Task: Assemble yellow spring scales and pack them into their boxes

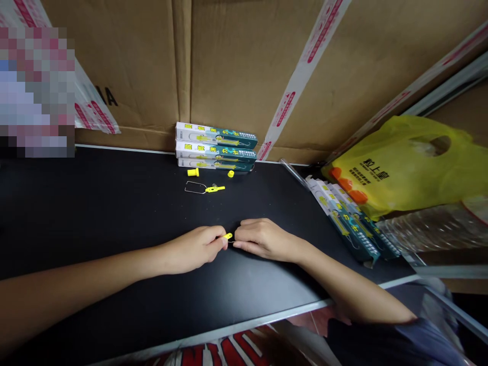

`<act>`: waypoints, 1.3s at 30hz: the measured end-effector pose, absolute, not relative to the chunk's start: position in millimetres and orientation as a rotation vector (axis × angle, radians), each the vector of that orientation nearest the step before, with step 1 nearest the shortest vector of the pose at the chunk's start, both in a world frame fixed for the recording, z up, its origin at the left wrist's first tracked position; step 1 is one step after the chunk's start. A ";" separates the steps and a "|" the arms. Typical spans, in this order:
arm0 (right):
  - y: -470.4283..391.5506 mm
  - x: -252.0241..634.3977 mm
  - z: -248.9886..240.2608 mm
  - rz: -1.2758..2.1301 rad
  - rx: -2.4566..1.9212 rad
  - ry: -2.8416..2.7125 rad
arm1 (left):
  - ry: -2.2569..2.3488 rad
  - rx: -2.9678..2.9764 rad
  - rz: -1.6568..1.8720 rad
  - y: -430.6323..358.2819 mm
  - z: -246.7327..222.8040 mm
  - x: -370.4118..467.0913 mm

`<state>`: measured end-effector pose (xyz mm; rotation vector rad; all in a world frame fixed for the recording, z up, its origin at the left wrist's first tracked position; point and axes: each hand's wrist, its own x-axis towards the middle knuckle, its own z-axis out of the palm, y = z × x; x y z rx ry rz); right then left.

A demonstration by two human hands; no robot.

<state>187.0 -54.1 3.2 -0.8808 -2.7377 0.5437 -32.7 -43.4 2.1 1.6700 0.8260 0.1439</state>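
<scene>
My left hand [200,249] is closed in a pinch on a small yellow plastic piece [229,236] with a hole near its tip. My right hand [263,239] faces it just above the black table, fingers curled and closed. A thin metal wire [231,242] shows in the gap between the hands and runs to my right fingertips; its ends are hidden. Further back lie a bent wire hook [195,187] joined to a yellow plastic piece [214,189] with a small spring by it, a yellow cap [192,172] and a smaller yellow plug [231,174].
Several spring scale boxes [217,147] are stacked against the cardboard [236,66] at the back. More boxes [345,223] lie at the right, beside a clear tube [294,173] and a yellow plastic bag [404,168]. The black table's [114,213] pale front edge runs below my arms.
</scene>
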 end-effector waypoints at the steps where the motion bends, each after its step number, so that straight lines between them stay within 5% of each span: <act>1: -53.2 186.9 0.8 0.588 -0.866 -2.679 | 0.828 1.656 0.144 -43.5 2.4 -32.6; 12: -58.4 177.3 -14.5 0.791 -0.976 -2.167 | 0.811 1.695 0.184 -44.4 5.4 -31.7; 39: -66.5 165.6 -17.4 0.753 -1.122 -2.046 | 0.846 1.678 0.191 -53.6 -2.7 -28.6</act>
